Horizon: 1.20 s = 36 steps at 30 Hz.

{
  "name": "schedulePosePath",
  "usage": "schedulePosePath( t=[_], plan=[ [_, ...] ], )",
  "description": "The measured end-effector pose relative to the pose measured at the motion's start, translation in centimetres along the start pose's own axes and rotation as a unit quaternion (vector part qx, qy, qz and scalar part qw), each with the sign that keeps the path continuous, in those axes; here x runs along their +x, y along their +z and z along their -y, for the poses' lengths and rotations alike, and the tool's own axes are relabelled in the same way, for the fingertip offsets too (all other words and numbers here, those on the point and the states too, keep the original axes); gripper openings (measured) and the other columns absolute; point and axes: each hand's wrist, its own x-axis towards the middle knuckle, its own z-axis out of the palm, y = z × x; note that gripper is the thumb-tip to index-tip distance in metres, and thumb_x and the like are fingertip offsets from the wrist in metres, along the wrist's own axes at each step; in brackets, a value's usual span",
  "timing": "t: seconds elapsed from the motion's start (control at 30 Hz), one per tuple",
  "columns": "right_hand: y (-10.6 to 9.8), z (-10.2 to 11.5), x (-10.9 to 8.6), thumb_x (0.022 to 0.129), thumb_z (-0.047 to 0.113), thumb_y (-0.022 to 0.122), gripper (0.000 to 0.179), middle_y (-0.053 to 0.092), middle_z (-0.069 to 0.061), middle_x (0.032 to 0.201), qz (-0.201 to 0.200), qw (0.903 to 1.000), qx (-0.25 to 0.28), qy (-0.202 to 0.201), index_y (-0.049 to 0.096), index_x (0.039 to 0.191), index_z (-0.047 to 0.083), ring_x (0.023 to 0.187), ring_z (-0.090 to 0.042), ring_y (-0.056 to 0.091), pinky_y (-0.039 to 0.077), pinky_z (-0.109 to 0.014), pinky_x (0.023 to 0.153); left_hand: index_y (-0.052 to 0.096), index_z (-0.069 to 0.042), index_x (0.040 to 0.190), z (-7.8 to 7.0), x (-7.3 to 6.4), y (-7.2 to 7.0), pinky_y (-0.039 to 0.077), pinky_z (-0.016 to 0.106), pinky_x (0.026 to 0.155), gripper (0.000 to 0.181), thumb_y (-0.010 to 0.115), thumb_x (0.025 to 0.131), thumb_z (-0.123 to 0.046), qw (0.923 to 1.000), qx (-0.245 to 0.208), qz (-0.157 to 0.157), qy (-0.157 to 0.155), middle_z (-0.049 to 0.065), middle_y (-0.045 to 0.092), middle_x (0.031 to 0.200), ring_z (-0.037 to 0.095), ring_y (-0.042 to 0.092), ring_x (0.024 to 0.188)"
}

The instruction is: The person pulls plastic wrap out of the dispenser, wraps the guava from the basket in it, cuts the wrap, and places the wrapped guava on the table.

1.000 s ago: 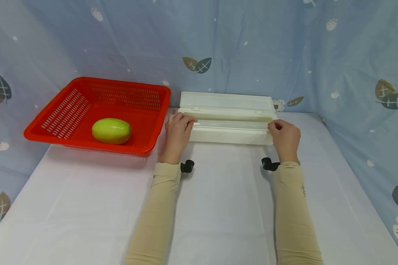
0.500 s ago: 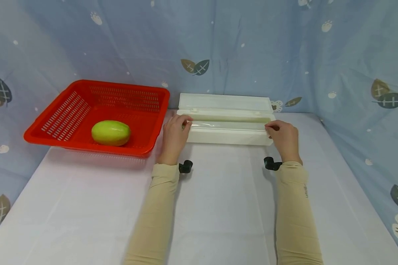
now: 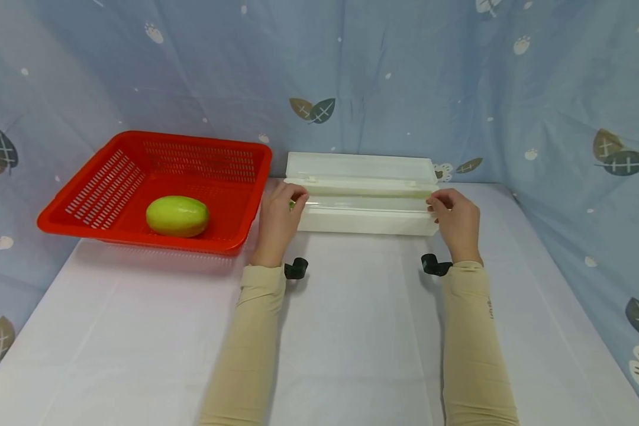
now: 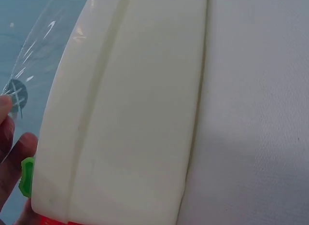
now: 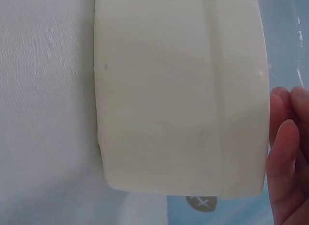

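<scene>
A white cling film dispenser (image 3: pixel 370 223) stands at the back of the table with its lid (image 3: pixel 362 168) swung up behind. Clear cling film (image 4: pixel 38 46) stretches taut above it from end to end. At the left end my left hand (image 3: pixel 278 222) pinches the film between thumb and fingers. My right hand (image 3: pixel 460 223) pinches it at the right end; its fingers (image 5: pixel 286 140) also show beside the box in the right wrist view. Close to the left fingers, a small green plastic piece (image 4: pixel 27 176) sits at the dispenser's end.
Left of the dispenser stands a red slotted plastic basket (image 3: pixel 234 225) holding a yellow-green oval melon (image 3: pixel 177 216). A white cloth covers the table (image 3: pixel 362 331). Behind hangs a blue patterned curtain (image 3: pixel 404 89).
Both hands keep their pinch on the film at the two ends. The right fingertips have shifted slightly. The whole scene sits a little lower in the head view.
</scene>
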Motion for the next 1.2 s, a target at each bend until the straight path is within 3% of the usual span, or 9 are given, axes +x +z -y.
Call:
schedulePosePath(
  t=[0.1,0.23,0.5,0.77,0.93,1.2],
  plan=[
    [-0.1,0.1,0.0,0.09,0.018,0.054,0.015,0.062,-0.004,0.088,0.002,1.0,-0.006,-0.004,0.062,0.1,0.01,0.073,-0.013,0.058,0.048,-0.024,0.06,0.063,-0.013,0.094,-0.1,0.0,-0.1,0.041,0.026,0.076,0.012,0.061,0.085,-0.022,0.9997,-0.023,0.001,-0.01,-0.001,0.057,0.086,0.013,0.049,0.08],
    [-0.1,0.0,0.1,0.09,0.02,0.053,0.018,0.063,-0.005,0.09,0.007,1.0,-0.002,0.0,0.062,0.101,0.01,0.076,-0.012,0.058,0.048,-0.019,0.061,0.062,-0.014,0.096,0.0,0.0,-0.2,0.043,0.024,0.073,0.014,0.059,0.085,-0.024,0.9994,-0.022,-0.002,-0.025,-0.002,0.057,0.085,0.013,0.048,0.079],
    [-0.4,0.0,0.0,0.089,0.027,0.055,0.022,0.063,-0.004,0.09,-0.005,0.9999,0.013,0.006,0.063,0.102,0.012,0.077,-0.012,0.057,0.048,-0.019,0.062,0.063,-0.012,0.092,0.0,0.1,-0.4,0.039,0.026,0.076,0.011,0.06,0.085,-0.021,0.9996,-0.028,-0.005,0.001,-0.001,0.057,0.087,0.014,0.049,0.084],
    [-1.0,0.3,0.2,0.084,0.037,0.057,0.029,0.061,-0.001,0.092,-0.035,0.9976,0.059,0.011,0.065,0.102,0.015,0.081,-0.015,0.054,0.045,-0.019,0.06,0.061,-0.013,0.096,-0.8,0.2,-1.5,0.044,0.024,0.078,0.014,0.058,0.087,-0.023,0.9955,-0.091,0.028,0.005,-0.003,0.059,0.09,0.01,0.052,0.083],
    [-1.2,0.4,0.1,0.082,0.039,0.059,0.03,0.059,0.002,0.095,-0.057,0.9965,0.059,0.014,0.066,0.101,0.018,0.078,-0.01,0.053,0.042,-0.02,0.056,0.062,-0.015,0.096,-1.0,0.3,-2.6,0.045,0.023,0.072,0.014,0.06,0.085,-0.024,0.9938,-0.093,0.06,-0.006,-0.006,0.059,0.086,0.008,0.051,0.079],
    [-1.1,0.7,0.1,0.082,0.038,0.059,0.028,0.06,0.0,0.089,-0.074,0.9929,0.091,0.018,0.066,0.1,0.019,0.064,-0.014,0.053,0.038,-0.022,0.05,0.063,-0.014,0.093,-1.7,0.7,-3.8,0.045,0.023,0.072,0.011,0.063,0.083,-0.019,0.9951,-0.067,0.061,0.039,-0.006,0.058,0.085,0.007,0.052,0.08]
  ],
)
